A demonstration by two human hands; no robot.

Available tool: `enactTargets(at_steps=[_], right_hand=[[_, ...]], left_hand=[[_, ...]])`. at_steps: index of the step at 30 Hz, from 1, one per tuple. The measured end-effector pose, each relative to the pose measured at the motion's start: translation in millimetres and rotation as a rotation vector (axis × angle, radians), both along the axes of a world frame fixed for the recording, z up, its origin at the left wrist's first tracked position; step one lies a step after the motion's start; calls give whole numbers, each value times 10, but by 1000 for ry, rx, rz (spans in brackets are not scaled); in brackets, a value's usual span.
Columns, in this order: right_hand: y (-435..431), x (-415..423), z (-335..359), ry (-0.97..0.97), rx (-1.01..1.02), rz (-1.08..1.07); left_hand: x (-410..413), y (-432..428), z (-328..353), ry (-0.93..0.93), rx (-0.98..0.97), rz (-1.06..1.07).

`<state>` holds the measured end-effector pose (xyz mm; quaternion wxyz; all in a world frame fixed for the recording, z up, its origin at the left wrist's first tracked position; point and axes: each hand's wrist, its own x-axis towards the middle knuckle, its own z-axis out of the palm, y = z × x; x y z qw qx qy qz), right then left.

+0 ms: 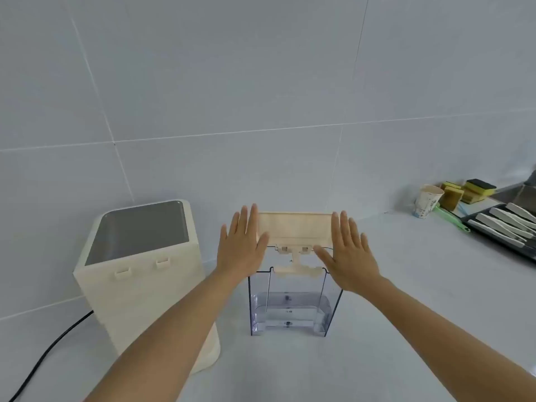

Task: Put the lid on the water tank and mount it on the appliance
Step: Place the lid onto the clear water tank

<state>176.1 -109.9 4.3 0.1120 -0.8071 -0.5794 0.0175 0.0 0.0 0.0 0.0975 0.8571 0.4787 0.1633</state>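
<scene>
A clear plastic water tank (293,306) stands upright on the white counter at the centre. A cream lid (294,229) lies across its top. My left hand (242,242) rests flat at the lid's left end, fingers spread, thumb on the lid. My right hand (348,250) lies flat at the lid's right end, fingers spread too. Neither hand grips anything. The cream appliance (139,274) with a dark glossy top stands to the left of the tank, apart from it, two small hooks on its near side.
A black power cord (49,352) runs from the appliance toward the lower left. At the far right sit a paper cup (427,201), stacked sponges (467,191), a green brush handle and a dark tray (504,224) of white-handled utensils. A tiled wall rises behind the counter.
</scene>
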Motion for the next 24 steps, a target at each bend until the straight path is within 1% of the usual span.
enactTargets(at_steps=[1, 4, 7, 9, 11, 14, 19, 24], right_hand=[[35, 10, 16, 79, 22, -21], [148, 84, 113, 307, 40, -62], [252, 123, 149, 549, 86, -79], [294, 142, 196, 727, 112, -110], [320, 158, 228, 834, 83, -154], [380, 192, 240, 928, 58, -223], [456, 211, 256, 980, 72, -269], [458, 198, 261, 1024, 142, -290]], left_hand=[[17, 22, 24, -63, -70, 29], [71, 108, 120, -160, -262, 74], [142, 158, 172, -232, -383, 114], [178, 193, 211, -250, -448, 148], [213, 213, 231, -228, -500, 167], [233, 246, 245, -235, -512, 187], [231, 275, 275, -277, -499, 209], [241, 237, 298, -320, -509, 234]])
